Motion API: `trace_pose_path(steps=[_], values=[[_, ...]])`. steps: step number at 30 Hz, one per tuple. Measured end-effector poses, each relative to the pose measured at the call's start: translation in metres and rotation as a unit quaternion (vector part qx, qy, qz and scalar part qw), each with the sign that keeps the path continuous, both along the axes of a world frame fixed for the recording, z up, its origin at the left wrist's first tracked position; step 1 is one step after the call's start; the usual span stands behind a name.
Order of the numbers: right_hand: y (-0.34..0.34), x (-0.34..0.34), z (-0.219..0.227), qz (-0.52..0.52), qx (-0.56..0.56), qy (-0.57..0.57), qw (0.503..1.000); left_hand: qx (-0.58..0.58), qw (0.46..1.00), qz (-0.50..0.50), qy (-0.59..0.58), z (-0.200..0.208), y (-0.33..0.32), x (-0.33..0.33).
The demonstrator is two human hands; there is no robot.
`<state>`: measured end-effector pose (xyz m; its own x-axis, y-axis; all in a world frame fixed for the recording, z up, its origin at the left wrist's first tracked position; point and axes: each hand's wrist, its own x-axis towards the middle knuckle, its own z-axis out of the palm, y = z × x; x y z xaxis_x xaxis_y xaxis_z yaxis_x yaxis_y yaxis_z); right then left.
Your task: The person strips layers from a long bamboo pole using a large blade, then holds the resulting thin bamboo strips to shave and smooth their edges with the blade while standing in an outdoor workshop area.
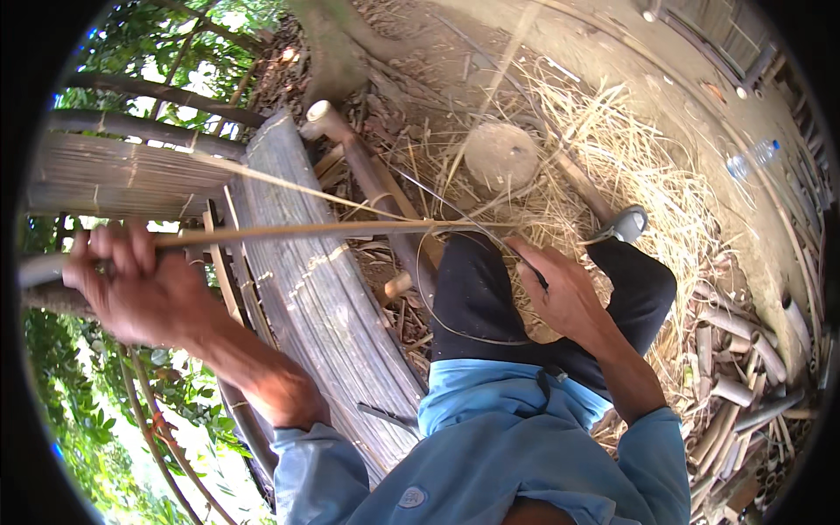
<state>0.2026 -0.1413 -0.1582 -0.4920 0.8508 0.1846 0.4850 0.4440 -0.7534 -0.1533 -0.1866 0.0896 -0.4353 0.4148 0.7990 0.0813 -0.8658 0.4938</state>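
Out to the left, my left hand (144, 293) is closed, its fingers curled round one end of a long bamboo strip (332, 229). The strip runs across to my right hand (560, 289), over my left knee. That right hand is closed on a knife (446, 202), whose long thin blade points up and left; a dark handle end shows below the fingers. The strip's far end lies close to the blade near the right fingers; whether they touch cannot be told. A thin, pale strand (424, 302) loops down over my dark trousers.
A slatted bamboo bench (302, 289) stands at my left, with a dark tool (388, 415) lying on it. Ahead are a round block (501, 156), a thick bamboo pole (363, 171) and heaped shavings (630, 149). Cut bamboo pieces (731, 391) and a plastic bottle (754, 160) lie right.
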Motion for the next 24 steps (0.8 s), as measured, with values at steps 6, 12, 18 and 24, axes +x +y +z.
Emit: trace_pose_path(steps=[6,12,18,24], values=[[-0.009,-0.003,0.014,-0.05,0.025,0.087,0.995,0.004,0.997,0.074,0.0,-0.019,0.084,0.072],[-0.009,-0.031,0.039,-0.032,0.123,0.067,0.99,0.001,0.999,0.039,0.027,-0.036,0.106,0.104],[0.003,-0.024,0.029,-0.074,0.126,0.123,0.982,0.017,0.999,0.03,0.03,-0.03,0.143,0.11],[0.0,-0.01,0.027,-0.112,0.114,0.104,0.982,-0.03,0.999,0.041,0.008,-0.019,0.171,0.107]])
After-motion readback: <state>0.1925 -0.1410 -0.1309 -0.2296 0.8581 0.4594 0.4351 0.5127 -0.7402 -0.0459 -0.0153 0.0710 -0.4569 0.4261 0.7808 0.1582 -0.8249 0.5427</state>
